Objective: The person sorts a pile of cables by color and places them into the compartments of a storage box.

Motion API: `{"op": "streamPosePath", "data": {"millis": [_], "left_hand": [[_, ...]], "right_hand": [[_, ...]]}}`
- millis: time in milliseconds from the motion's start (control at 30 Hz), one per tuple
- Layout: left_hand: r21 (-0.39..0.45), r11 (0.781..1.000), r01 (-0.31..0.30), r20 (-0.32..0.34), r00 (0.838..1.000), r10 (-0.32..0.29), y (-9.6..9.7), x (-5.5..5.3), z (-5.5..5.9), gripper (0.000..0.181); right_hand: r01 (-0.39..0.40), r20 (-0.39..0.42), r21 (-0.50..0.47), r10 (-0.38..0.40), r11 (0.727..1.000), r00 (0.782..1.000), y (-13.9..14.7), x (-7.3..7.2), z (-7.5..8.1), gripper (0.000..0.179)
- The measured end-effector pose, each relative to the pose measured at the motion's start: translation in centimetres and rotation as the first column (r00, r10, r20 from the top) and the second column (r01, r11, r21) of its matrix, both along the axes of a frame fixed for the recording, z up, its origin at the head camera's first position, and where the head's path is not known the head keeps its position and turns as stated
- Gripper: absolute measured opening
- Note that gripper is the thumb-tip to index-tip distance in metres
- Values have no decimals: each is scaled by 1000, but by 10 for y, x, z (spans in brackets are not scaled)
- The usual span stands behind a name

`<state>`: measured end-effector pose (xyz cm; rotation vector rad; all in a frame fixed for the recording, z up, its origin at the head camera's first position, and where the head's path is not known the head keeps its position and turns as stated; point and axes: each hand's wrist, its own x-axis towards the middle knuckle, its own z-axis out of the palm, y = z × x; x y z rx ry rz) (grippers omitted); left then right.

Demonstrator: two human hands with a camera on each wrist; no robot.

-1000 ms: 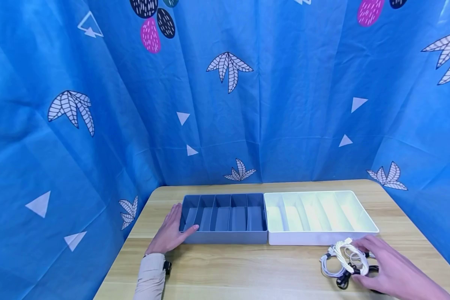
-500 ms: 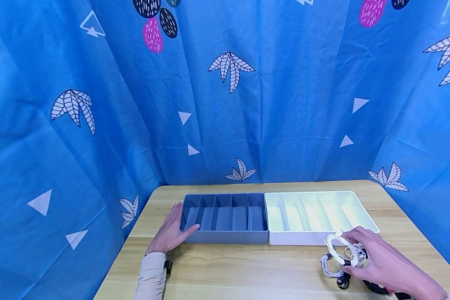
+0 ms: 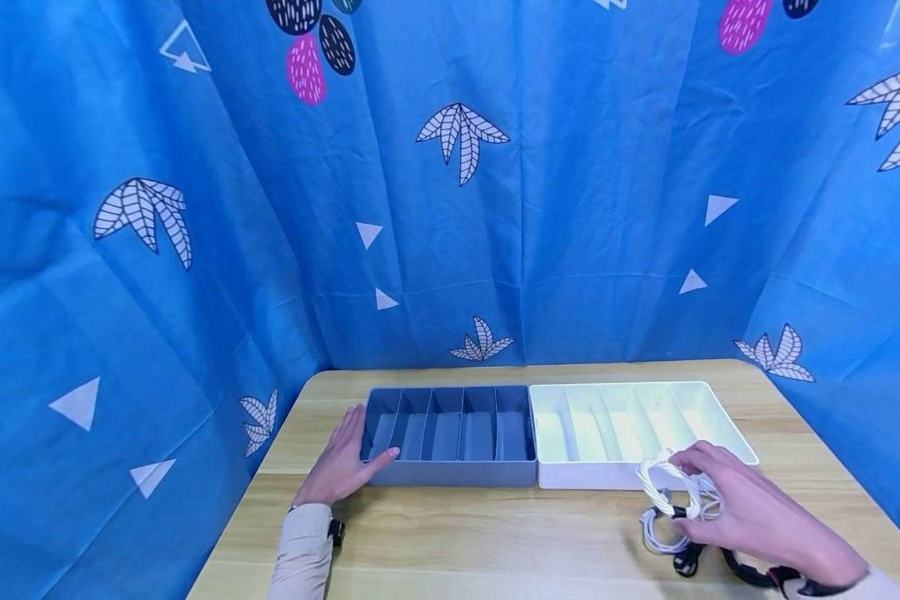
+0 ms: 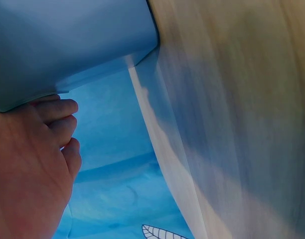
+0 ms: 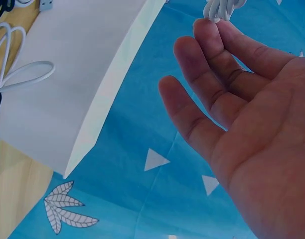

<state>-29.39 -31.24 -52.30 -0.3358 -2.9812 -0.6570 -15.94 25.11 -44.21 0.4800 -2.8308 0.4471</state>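
Note:
My left hand rests on the left end of the dark grey divided box, fingers along its side and thumb over the front rim. In the left wrist view its fingertips show past the box's edge. A coiled white cable with a dark tie is pinched between thumb and fingers of my right hand, raised in front of the white divided box. The right wrist view catches only part of that coil at the fingertips. Below it lie a light grey cable and a black cable.
Both boxes stand side by side on the wooden table, each split into several slots. A black loop lies under my right wrist. Behind the table hangs a blue patterned curtain.
My right hand has lifted the coiled white cable off the other cables and moved it left and toward the white box. My left hand has stayed on the grey box.

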Motion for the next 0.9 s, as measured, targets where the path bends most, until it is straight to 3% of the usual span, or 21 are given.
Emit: {"op": "streamPosePath", "data": {"millis": [367,767,900], "left_hand": [[-20,1000,-1,-21,1000,0,1,-1,1,109],[-16,1000,-2,-17,1000,2,0,-1,-1,109],[-19,1000,4,-19,1000,-4,0,-1,0,109]], "right_hand": [[-30,-31,-13,30,999,999,-9,-7,5,67],[-45,23,-15,45,999,999,-23,-19,8,68],[-80,-10,-31,80,996,997,-27,-24,8,68]]}}
